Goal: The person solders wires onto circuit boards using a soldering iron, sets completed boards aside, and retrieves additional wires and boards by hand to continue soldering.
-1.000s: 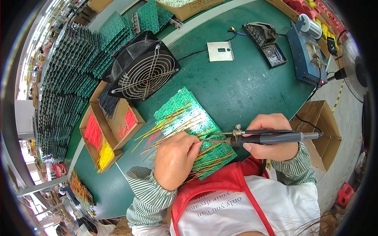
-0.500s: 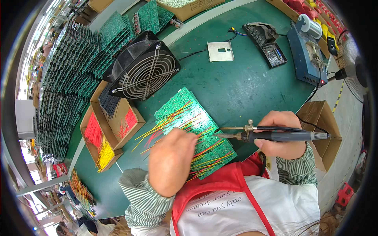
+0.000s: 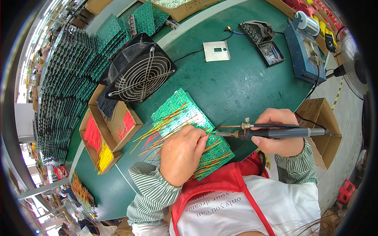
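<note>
A green circuit board lies on the bench before me, atop at least one more board. Thin red and yellow wires stick out from it in rows. My left hand rests over its middle, thumb and forefinger pinched together; what they pinch is hidden. In my right hand is a soldering iron, with a thin solder feed tube fixed along its top. The iron's tip reaches the board close beside my left fingertips.
Left of the board stands a divided cardboard box of red, yellow and black wires. A black fan sits behind it, near stacked circuit boards. Further right are a white plate, a black tray and a blue solder feeder.
My left hand has moved slightly right and turned, its pinched fingers now beside the iron's tip. The right hand still holds the iron nearly in place. The whole view has shifted slightly.
</note>
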`<act>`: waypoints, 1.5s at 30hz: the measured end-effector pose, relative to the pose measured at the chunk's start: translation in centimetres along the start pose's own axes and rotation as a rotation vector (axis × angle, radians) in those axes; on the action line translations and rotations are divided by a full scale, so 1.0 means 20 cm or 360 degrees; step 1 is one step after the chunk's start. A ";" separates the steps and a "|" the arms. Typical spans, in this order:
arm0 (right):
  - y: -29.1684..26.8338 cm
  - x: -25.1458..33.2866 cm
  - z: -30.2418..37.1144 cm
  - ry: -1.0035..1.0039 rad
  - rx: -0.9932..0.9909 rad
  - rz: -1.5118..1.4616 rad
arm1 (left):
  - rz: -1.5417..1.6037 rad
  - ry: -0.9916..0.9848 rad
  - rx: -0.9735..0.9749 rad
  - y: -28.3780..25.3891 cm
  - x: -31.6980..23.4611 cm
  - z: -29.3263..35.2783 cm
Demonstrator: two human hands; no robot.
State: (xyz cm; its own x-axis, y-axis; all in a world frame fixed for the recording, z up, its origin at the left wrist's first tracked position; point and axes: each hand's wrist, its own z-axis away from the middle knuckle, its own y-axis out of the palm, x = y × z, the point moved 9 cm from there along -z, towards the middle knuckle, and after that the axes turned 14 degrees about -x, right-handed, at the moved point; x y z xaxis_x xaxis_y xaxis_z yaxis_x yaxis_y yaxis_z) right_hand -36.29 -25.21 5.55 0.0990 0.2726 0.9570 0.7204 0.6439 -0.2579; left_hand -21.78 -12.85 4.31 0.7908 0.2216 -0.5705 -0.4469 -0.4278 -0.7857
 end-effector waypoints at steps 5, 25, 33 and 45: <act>-0.02 0.02 0.00 -0.0085 -0.0041 0.0002 | 0.0026 -0.0030 0.0054 0.01 0.00 0.00; 0.05 0.10 0.11 -0.0203 0.0108 -0.0073 | 0.0045 -0.0072 0.0103 -0.17 -0.02 0.25; 0.16 0.15 0.14 -0.0256 0.0223 -0.0139 | -0.0053 -0.0072 0.0146 -0.17 0.05 0.36; 0.29 0.11 0.15 -0.0129 0.0339 -0.0185 | 0.0196 -0.0388 0.0135 -0.16 0.16 0.39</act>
State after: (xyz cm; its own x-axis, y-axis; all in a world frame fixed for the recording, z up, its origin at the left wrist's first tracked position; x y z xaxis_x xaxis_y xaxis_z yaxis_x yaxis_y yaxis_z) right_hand -33.95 -18.71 5.83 -0.0377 0.2387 0.9704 0.5618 0.8081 -0.1770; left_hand -21.14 -3.92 3.20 0.6089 0.3813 -0.6956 -0.5749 -0.3921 -0.7181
